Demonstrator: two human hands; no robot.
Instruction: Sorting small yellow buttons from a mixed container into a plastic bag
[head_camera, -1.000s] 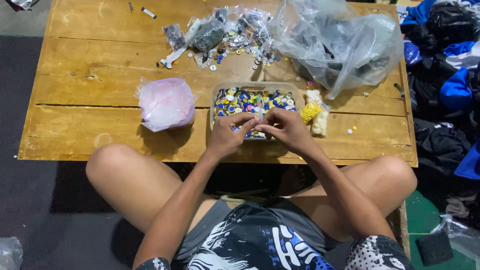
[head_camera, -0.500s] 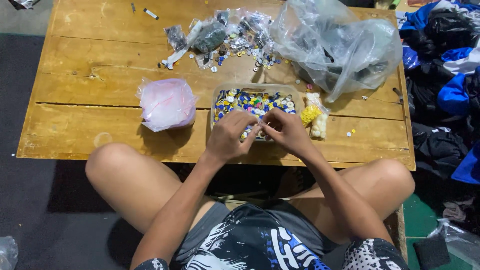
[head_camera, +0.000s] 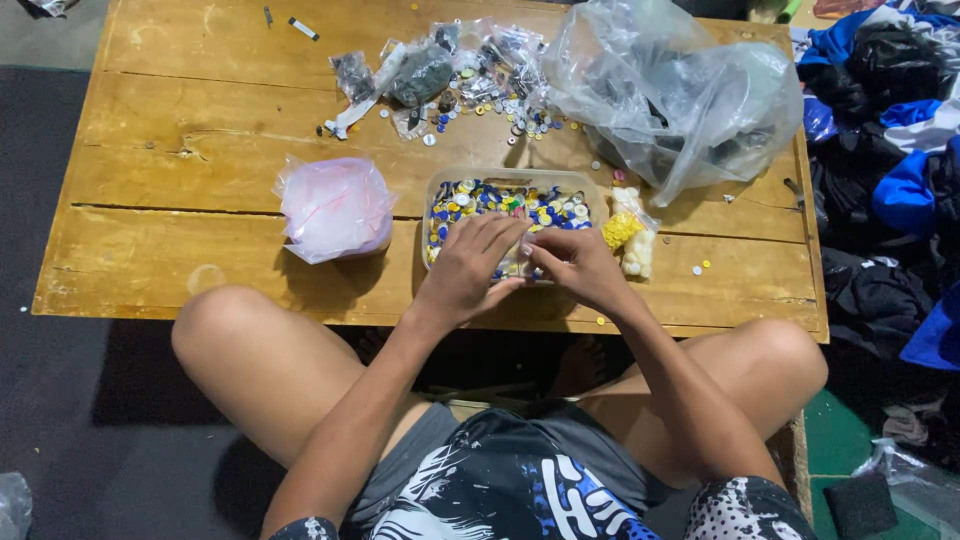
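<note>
On wooden table, clear tray of multicoloured buttons, both hands' grip unclear

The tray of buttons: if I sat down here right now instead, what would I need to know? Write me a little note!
Left hand: over the near edge of the clear tray, fingers curled, meeting the right hand.
Right hand: beside it, fingertips pinched toward the left; whatever is between them is too small to tell.
Tray: on the wooden table, full of mixed blue, yellow and white buttons.
Around it: a pink bag to the left, a small bag of yellow and white pieces to the right, loose buttons and small bags farther back, a big clear bag at back right.
Done: can't tell.
Left: tray remains full.
</note>
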